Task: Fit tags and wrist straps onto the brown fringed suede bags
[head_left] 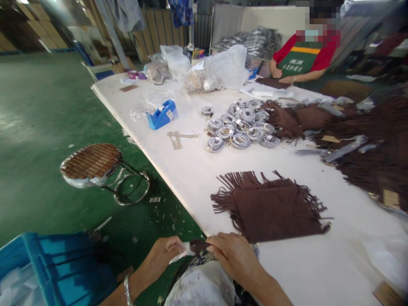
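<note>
My left hand (164,255) and my right hand (234,255) meet at the table's near edge, over my lap. Both are closed on a small dark brown strap piece (197,245); the left also pinches a bit of white paper (180,255). Just beyond my right hand lies a brown suede fringed bag (274,208), flat on the white table (185,170). Farther off sits a cluster of several coiled grey straps (242,125).
A blue tape dispenser (161,114) and plastic bags (223,68) stand toward the far end. A heap of brown fringed bags (366,140) fills the right side. Another person (301,59) works at the far end. A stool (92,163) and a blue crate (54,267) stand on the green floor at left.
</note>
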{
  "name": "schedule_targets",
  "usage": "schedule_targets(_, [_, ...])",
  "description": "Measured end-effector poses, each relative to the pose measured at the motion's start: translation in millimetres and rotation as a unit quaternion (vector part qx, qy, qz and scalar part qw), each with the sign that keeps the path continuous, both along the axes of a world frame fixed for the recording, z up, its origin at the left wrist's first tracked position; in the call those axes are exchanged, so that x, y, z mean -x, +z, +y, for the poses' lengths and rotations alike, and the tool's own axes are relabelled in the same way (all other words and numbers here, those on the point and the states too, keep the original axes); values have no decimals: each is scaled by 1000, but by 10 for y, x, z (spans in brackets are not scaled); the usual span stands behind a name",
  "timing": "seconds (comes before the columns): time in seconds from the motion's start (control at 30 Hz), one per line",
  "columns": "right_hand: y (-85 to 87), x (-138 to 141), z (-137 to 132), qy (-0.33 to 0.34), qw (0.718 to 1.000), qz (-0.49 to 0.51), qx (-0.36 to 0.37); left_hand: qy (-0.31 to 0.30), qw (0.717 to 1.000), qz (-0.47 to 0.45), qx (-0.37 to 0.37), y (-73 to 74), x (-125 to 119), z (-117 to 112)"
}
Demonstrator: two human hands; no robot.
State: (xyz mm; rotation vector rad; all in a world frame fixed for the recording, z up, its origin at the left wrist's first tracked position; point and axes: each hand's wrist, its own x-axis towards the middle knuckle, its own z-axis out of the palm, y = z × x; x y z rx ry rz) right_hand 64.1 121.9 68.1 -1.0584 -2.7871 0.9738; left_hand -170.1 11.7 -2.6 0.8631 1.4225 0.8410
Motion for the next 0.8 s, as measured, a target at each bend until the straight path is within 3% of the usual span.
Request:
schedule_targets(0.27, [-18,-6,-10,-13,999,-19,-24,13,998,-50,30,-95,-34,-2])
schedule_targets(0.47, [15,-1,-16,8,998,-31,-45,9,999,-22,26,23,-79,33])
schedule_targets(0.63, [38,0,8,34,998,-39,-44,-30,999,21,5,163,-170,40])
schedule_targets(0.8, [-52,36,0,46,997,-48,-47,-69,997,14,7,181,-297,17])
